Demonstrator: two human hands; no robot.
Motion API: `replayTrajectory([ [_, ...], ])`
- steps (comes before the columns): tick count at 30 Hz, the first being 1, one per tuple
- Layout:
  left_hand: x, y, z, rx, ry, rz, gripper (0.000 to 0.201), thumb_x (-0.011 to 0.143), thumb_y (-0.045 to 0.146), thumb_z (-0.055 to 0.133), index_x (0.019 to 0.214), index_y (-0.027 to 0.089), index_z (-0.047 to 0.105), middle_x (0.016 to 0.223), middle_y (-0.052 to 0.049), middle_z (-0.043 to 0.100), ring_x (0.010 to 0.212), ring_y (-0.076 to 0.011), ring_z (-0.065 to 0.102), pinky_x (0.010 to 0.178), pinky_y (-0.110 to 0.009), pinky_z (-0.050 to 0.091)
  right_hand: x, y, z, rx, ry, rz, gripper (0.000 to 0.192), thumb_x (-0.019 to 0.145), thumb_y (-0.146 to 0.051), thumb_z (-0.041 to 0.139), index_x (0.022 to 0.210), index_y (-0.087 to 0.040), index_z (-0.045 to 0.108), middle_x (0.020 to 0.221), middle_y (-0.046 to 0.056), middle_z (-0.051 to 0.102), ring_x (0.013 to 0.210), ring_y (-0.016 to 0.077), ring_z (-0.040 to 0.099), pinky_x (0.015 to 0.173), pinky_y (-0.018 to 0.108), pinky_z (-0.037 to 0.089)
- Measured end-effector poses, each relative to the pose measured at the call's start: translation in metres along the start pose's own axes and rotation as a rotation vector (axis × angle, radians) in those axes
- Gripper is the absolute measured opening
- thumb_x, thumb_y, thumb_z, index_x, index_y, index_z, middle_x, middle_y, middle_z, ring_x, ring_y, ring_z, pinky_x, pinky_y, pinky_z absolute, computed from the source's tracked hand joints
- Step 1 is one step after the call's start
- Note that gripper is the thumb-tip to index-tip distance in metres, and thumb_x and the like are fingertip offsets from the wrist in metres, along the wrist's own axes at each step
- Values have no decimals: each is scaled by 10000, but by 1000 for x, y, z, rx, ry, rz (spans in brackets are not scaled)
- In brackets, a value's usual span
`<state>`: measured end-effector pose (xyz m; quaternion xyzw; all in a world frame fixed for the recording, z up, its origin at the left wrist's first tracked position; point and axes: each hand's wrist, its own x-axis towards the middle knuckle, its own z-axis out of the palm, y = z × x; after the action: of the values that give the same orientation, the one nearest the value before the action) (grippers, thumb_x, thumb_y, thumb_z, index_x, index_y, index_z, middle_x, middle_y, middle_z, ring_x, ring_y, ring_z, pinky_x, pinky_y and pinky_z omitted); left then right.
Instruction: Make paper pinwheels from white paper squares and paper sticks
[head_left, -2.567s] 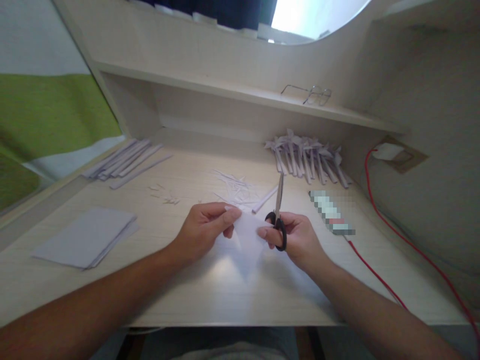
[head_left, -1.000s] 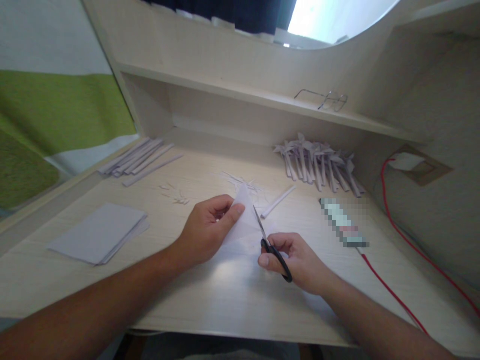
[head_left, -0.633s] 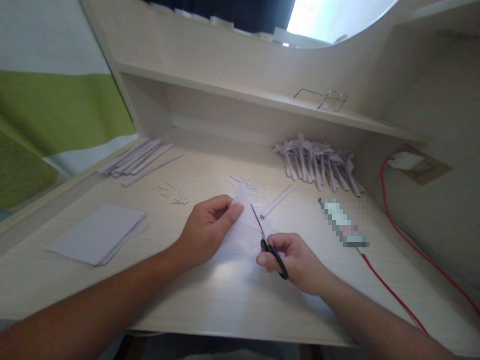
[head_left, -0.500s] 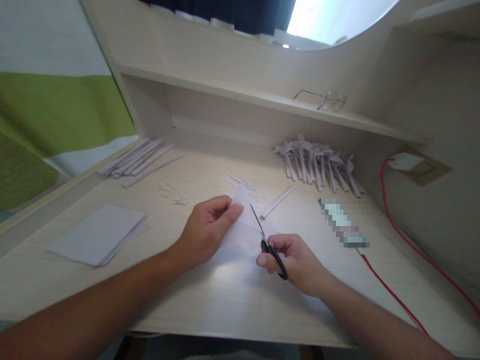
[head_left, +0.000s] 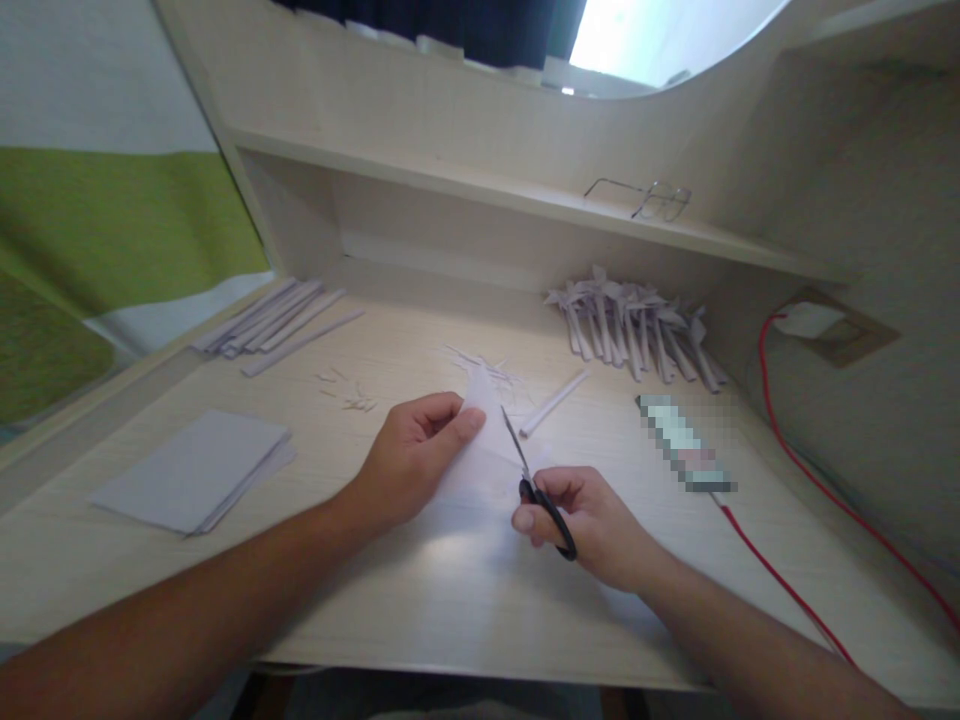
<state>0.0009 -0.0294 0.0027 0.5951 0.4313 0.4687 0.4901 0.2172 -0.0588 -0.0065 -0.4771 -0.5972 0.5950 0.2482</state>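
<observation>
My left hand (head_left: 420, 450) pinches a sheet of white paper (head_left: 480, 455) between thumb and fingers, a pointed corner sticking up past the thumb. In my right hand (head_left: 585, 525) is a pair of scissors (head_left: 528, 470) with black handles, thumb and fingers in the loops. The blades point up and slightly left, along the right edge of the paper; whether they touch it I cannot tell. Just beyond the scissors lies a single rolled paper tube (head_left: 553, 404). Thin paper offcuts (head_left: 491, 368) are scattered behind the sheet, and smaller scraps (head_left: 358, 400) lie to its left.
A stack of white paper (head_left: 199, 470) is at the left, with several rolled tubes (head_left: 270, 315) behind it. Several paper tubes with folded star-like tops (head_left: 630, 320) stand back right. A blurred phone (head_left: 684, 445) with a red cable (head_left: 784, 580) lies right. Glasses (head_left: 660, 200) rest on the shelf.
Both hands, the paper and the scissors stay almost in place. The whole view has shifted very slightly.
</observation>
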Motion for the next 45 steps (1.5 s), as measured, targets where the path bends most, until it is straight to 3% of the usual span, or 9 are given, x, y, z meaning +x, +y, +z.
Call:
replayTrajectory([
  [11, -2, -1, 0, 14, 2, 37, 378, 900, 452, 629, 671, 156, 573, 629, 32, 479, 579, -97, 408, 502, -219, 321, 0, -1, 1, 34, -16, 20, 477, 680, -552, 853, 637, -157, 591, 553, -52, 447, 533, 89, 346, 504, 244, 245],
  [21, 2, -5, 0, -163, -48, -155, 375, 836, 520, 680, 737, 165, 615, 629, 16, 573, 527, -109, 480, 466, -220, 360, 0, 0, 0, 52, -6, -22, 462, 706, -573, 827, 709, -159, 622, 598, -40, 487, 563, 100, 385, 521, 240, 285],
  [45, 0, -6, 4, 13, -105, -25, 413, 896, 446, 635, 615, 167, 514, 611, 48, 406, 585, -99, 371, 524, -231, 306, 1, 0, 4, 14, 35, 4, 379, 724, -475, 802, 658, -173, 582, 583, -53, 465, 551, 95, 358, 527, 253, 270],
])
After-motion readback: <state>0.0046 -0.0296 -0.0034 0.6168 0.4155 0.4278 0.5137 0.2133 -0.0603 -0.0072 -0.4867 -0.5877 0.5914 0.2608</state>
